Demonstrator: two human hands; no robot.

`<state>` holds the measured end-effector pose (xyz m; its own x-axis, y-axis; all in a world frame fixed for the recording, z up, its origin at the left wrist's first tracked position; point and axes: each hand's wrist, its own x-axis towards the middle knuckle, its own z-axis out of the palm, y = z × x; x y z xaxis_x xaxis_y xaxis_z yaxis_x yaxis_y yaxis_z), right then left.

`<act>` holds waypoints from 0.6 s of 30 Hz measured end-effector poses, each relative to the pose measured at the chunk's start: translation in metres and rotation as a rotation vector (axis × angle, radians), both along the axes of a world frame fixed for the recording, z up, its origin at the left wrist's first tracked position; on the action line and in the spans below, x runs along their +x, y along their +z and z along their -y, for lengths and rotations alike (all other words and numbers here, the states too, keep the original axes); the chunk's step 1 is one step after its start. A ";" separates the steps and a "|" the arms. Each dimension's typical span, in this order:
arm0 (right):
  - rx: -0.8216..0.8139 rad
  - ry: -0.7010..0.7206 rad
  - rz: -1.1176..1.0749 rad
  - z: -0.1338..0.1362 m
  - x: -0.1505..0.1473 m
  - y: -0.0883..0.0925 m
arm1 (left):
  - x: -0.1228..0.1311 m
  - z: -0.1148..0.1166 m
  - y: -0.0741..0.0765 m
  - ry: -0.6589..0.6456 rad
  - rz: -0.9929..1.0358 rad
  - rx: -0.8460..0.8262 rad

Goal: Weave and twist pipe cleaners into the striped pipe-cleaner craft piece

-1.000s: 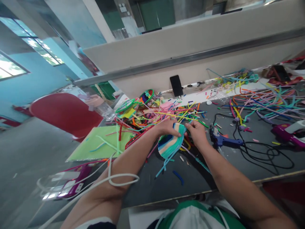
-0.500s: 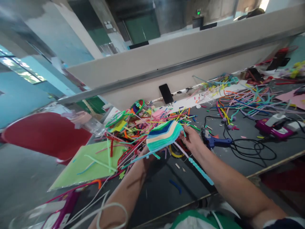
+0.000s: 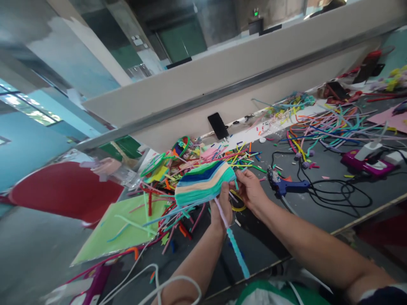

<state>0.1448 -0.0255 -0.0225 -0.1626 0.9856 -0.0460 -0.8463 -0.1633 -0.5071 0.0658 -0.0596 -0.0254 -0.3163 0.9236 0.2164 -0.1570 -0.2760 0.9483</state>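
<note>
A wavy striped panel of pipe cleaners (image 3: 203, 183), in green, navy, cream, turquoise and light blue, is held above the table. My left hand (image 3: 221, 208) is closed on its lower right part, the thumb lying over the front and the other fingers partly hidden. At the panel's right edge my right hand (image 3: 252, 188) pinches a pipe cleaner end, with short turquoise ends showing beside the fingers. A twisted lilac and turquoise pipe cleaner stem (image 3: 237, 250) hangs down from the panel, past my left hand.
Loose pipe cleaners (image 3: 203, 156) are heaped behind the panel. A blue glue gun (image 3: 291, 185) lies right of my hands near coiled black cable (image 3: 340, 201). Further right sits a purple power strip (image 3: 365, 163). A phone (image 3: 218, 125) leans on the partition; green sheet (image 3: 104, 237) lies left.
My left hand has moved right, its thumb now over the panel's front near my right hand. The panel has shifted left and turned, showing more of its face; the stem hangs more steeply.
</note>
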 end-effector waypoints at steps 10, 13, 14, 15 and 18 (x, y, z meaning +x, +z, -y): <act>0.212 0.064 0.132 0.016 0.005 0.007 | -0.013 0.004 0.018 0.056 0.046 0.027; 0.289 0.029 0.214 0.017 0.004 0.003 | -0.016 0.005 0.020 0.047 0.049 0.082; 0.314 0.022 0.240 0.017 0.003 0.002 | -0.016 0.005 0.021 0.053 0.070 0.101; 0.335 0.019 0.264 0.017 0.002 0.001 | -0.016 0.006 0.021 0.059 0.098 0.113; 0.357 -0.009 0.333 0.017 0.001 -0.001 | -0.017 0.008 0.020 0.055 0.153 0.102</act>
<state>0.1461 -0.0428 -0.0235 -0.1882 0.9505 0.2473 -0.6291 0.0766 -0.7735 0.0487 -0.0678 -0.0058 -0.4024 0.8797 0.2536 -0.2791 -0.3817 0.8811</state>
